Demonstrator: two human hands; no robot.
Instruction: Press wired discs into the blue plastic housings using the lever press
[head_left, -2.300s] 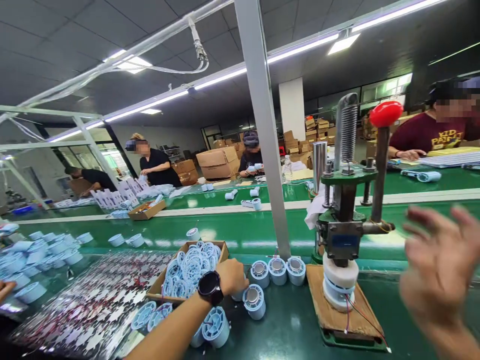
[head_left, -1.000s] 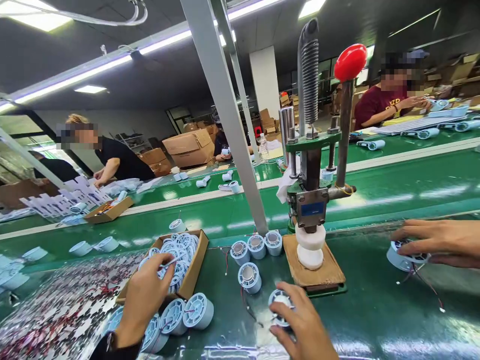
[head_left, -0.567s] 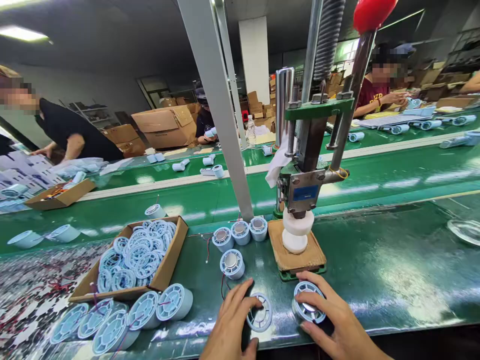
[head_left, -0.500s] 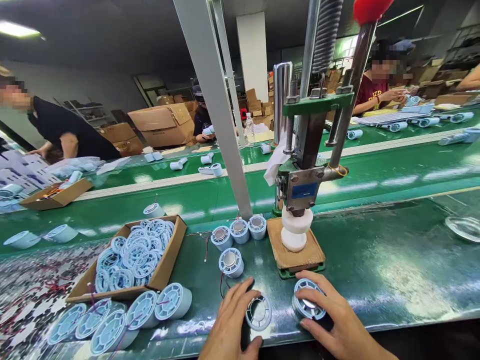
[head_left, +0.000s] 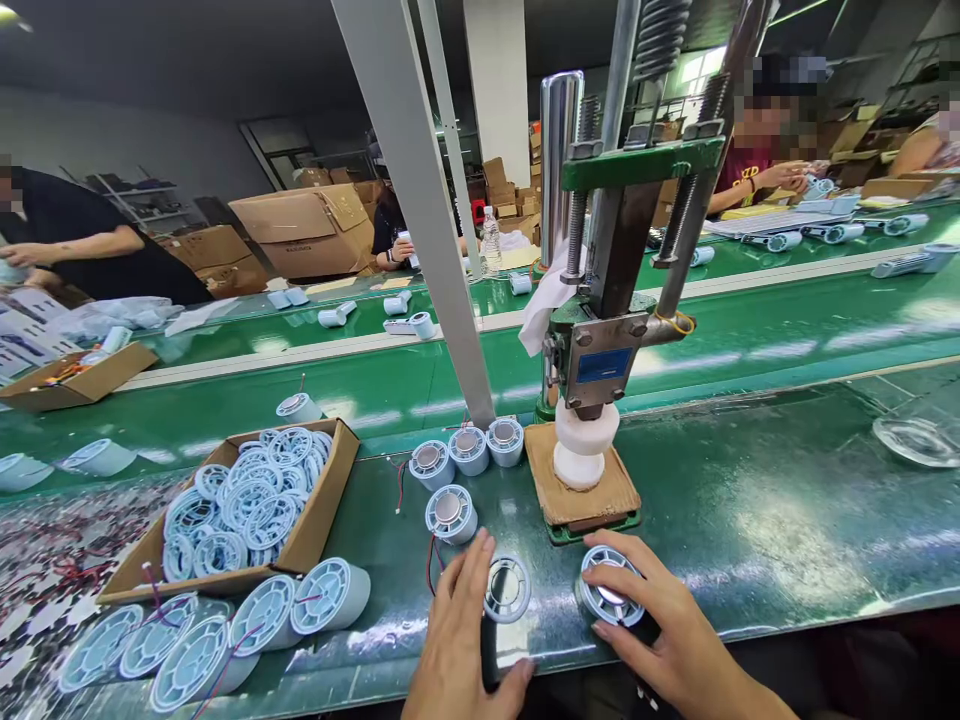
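My right hand (head_left: 652, 610) is closed round a blue round housing (head_left: 611, 585) with a silver disc in its top, near the table's front edge. Beside a flat blue ring (head_left: 507, 590) on the green table is my left hand (head_left: 461, 640), its fingers apart and nothing seen in them. Behind the hands stands a hand press (head_left: 600, 365), its white round head (head_left: 587, 428) above a white holder on a cardboard-covered base (head_left: 547, 480). Several blue housings with silver discs, one of them here (head_left: 451, 512), stand left of the press.
A cardboard box (head_left: 341, 480) holds many blue rings. Several tilted blue housings (head_left: 330, 595) with wires lie before it. A grey post (head_left: 420, 200) rises behind. Across the green conveyor (head_left: 360, 375), people work; a clear round lid (head_left: 915, 440) lies at the right.
The view has shifted slightly, moving the scene left and up. Both hands keep nearly the same places, the right still on the housing. At far left, a person's arm has come up.
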